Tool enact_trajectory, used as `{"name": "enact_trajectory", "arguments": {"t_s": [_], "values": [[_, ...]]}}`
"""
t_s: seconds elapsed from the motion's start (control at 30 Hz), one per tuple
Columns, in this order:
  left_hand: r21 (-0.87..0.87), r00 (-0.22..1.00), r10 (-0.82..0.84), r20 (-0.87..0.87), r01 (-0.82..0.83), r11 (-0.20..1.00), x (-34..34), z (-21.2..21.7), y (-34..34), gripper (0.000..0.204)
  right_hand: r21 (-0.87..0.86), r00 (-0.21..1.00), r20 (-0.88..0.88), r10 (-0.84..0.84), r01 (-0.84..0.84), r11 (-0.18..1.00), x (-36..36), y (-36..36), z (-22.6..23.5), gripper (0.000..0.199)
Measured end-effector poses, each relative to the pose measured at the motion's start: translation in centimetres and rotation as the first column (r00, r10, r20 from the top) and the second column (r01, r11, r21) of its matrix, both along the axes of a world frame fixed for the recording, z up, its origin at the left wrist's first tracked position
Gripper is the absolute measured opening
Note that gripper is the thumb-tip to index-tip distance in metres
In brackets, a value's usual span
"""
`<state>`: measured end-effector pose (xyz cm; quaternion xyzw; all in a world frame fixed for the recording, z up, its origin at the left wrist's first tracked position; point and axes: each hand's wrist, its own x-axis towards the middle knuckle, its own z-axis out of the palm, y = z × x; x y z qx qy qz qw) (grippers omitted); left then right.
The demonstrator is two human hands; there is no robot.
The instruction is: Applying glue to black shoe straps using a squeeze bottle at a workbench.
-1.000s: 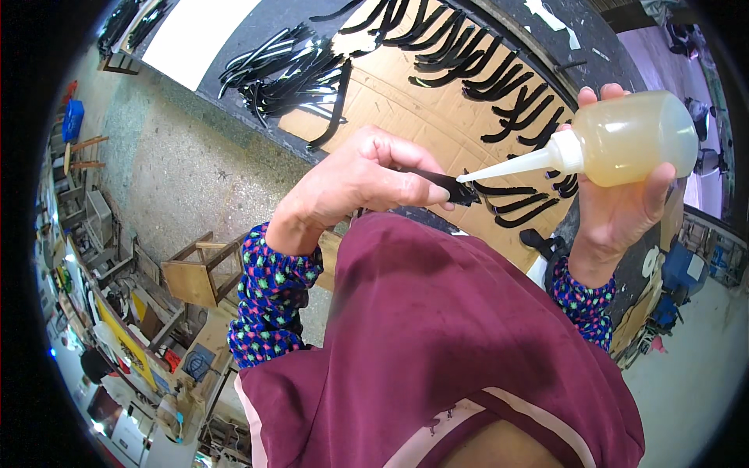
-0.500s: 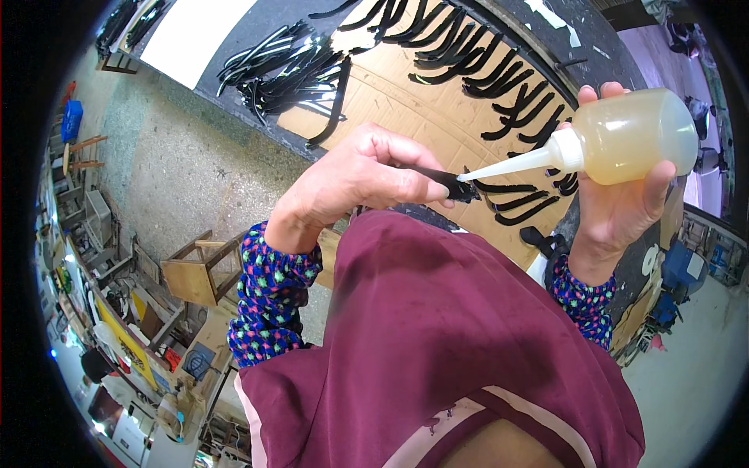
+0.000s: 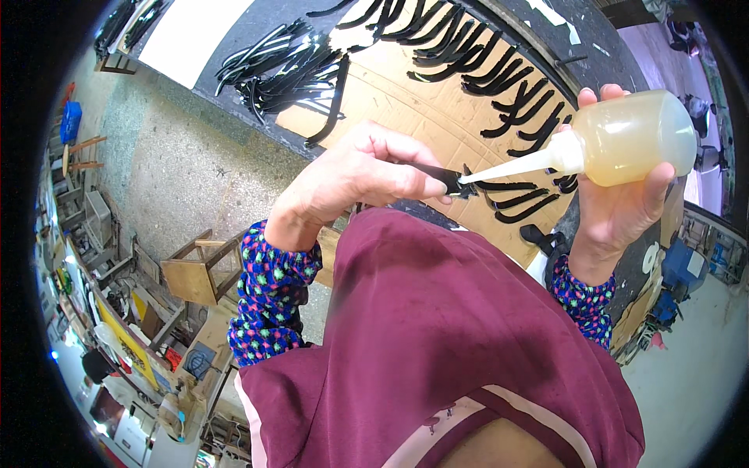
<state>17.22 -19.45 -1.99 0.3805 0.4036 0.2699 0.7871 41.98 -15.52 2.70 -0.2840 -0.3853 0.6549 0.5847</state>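
My left hand (image 3: 355, 175) pinches a small black curved piece (image 3: 446, 179) between thumb and fingers, held up in front of my chest. My right hand (image 3: 620, 207) grips a translucent squeeze bottle (image 3: 632, 139) of yellowish liquid, tipped sideways. Its long white nozzle (image 3: 511, 165) touches the end of the black piece. Both hands hover above a table edge, over a cardboard sheet (image 3: 406, 101).
Several black curved strips (image 3: 499, 86) lie in rows on the cardboard; a heap of them (image 3: 281, 66) sits at its left, next to a white sheet (image 3: 191, 35). A wooden stool (image 3: 199, 269) stands on the concrete floor below left, with workshop clutter beyond.
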Motion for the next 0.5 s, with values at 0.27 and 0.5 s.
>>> {"name": "enact_trajectory", "arguments": {"t_s": [0.27,0.5], "values": [[-0.008,1.0,-0.002,0.029,0.003,1.0,0.04,-0.13,0.07,0.011,-0.012,1.0,0.002,-0.014,0.014,1.0,0.16,-0.11,-0.03,0.07],[0.013,1.0,0.011,0.013,-0.012,1.0,0.25,-0.12,0.11,0.011,-0.024,0.999,-0.043,0.011,-0.012,1.0,0.69,-0.24,-0.22,0.072]]}}
